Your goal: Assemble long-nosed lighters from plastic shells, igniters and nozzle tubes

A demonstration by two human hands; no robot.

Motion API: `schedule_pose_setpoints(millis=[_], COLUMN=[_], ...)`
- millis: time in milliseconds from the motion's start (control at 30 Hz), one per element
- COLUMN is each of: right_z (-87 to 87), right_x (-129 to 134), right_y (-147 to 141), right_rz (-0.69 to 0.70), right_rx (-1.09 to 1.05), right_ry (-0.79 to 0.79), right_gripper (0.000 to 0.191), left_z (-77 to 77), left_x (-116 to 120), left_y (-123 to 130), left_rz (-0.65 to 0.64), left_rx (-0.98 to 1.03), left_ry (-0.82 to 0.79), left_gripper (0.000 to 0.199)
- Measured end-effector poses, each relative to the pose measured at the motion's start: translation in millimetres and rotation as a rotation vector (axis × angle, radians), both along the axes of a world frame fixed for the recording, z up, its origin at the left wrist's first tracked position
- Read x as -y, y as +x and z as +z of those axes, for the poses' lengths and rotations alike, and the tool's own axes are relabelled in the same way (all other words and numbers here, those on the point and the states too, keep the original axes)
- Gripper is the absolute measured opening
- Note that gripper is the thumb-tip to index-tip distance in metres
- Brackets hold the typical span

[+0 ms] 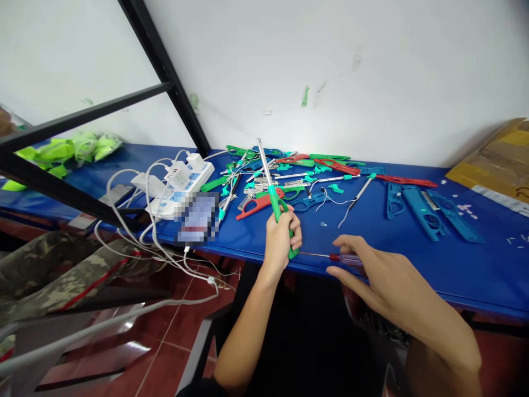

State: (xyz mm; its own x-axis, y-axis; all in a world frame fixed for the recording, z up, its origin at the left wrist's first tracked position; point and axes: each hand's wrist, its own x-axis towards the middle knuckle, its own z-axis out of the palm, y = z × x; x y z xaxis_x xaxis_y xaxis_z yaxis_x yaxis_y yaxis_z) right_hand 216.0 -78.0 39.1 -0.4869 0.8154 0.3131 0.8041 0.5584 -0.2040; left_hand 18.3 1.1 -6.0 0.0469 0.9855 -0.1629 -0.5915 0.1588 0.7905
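Observation:
My left hand (282, 234) is wrapped round the green handle of a long-nosed lighter (267, 173), its metal tube pointing up and away over the table. In my right hand (384, 275) is a screwdriver (345, 258) with a red and purple handle. Its thin shaft points left, and the tip is at the bottom end of the lighter's handle; whether it sits in a screw is too small to tell. The thumb and forefinger stand apart around the handle, while the other fingers are hidden behind it. Beyond my left hand lies a red lighter shell (258, 207).
Behind my hands, lighter parts (293, 182) lie heaped on the blue table (363, 220). Blue handle shells (425, 212) and a cardboard box (491, 165) are at right. A power strip (182, 190) with cables, a phone (197, 218) and a black frame (165, 71) stand left. A person's camouflage-clad leg (74, 270) shows.

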Motion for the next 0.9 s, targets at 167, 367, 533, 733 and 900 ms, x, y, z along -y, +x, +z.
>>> schedule_pose_setpoints(millis=[167,367,533,733,900], right_z=[-0.8,-3.9,1.9,-7.3,-4.7], right_x=[-1,-3,0,-3,-3], right_y=[5,0,5,10,1], right_rz=[0.041,-0.070,0.075,-0.007,-0.032], right_rx=[0.000,0.096,-0.023,0.123,0.069], right_ry=[-0.028,0.172,-0.123,0.192,0.137], right_gripper=[0.031,0.044,0.028,0.043,0.039], left_z=[1.1,2.6,-0.7,-0.4,-0.3], left_x=[1,2,0,0,1], left_y=[0,0,0,0,0], left_rz=[0.004,0.003,0.003,0.009,0.011], left_rx=[-0.006,-0.012,-0.008,-0.006,-0.009], left_ry=[-0.007,-0.006,-0.008,-0.005,-0.005], left_gripper=[0.027,0.027,0.028,0.030,0.030])
